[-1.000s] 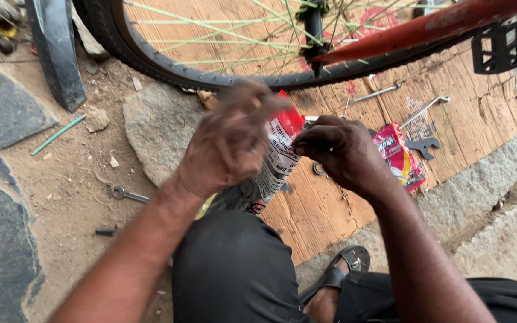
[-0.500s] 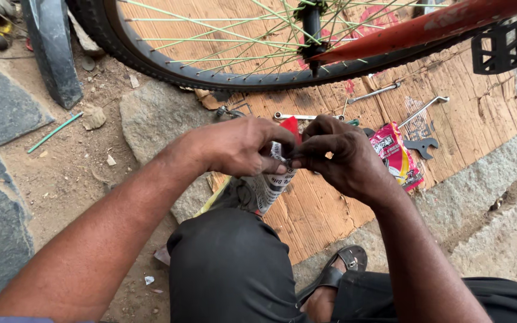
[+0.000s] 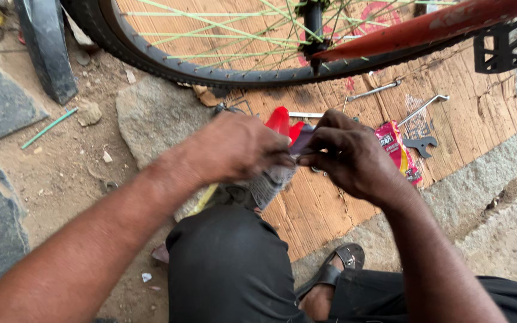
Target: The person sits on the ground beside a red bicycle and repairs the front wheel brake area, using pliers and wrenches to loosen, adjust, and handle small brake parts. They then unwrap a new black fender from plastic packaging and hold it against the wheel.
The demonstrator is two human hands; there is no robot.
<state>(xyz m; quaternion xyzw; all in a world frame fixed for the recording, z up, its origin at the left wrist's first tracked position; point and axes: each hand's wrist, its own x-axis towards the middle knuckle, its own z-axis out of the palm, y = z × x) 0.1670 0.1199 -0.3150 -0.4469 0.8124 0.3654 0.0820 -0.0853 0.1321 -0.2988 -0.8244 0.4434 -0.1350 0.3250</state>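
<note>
My left hand (image 3: 237, 146) and my right hand (image 3: 348, 155) meet over my knee, both gripping a small red and grey printed packet (image 3: 279, 122). The fingertips of both hands pinch its upper edge, and its grey lower part (image 3: 270, 185) hangs below the left hand. Much of the packet is hidden by the fingers. Just beyond the hands a bicycle wheel (image 3: 222, 75) with green spokes stands on a cardboard sheet (image 3: 468, 125).
A red bicycle frame tube (image 3: 426, 27) and a black pedal (image 3: 501, 45) are at the top right. Wrenches (image 3: 420, 143) and a red sachet (image 3: 396, 149) lie on the cardboard. A black tyre piece (image 3: 46, 48) stands at the top left, beside stones (image 3: 145, 119) and dirt.
My left hand has closed in from an open, raised pose onto the packet. Both hands now pinch it together, slightly lower and closer.
</note>
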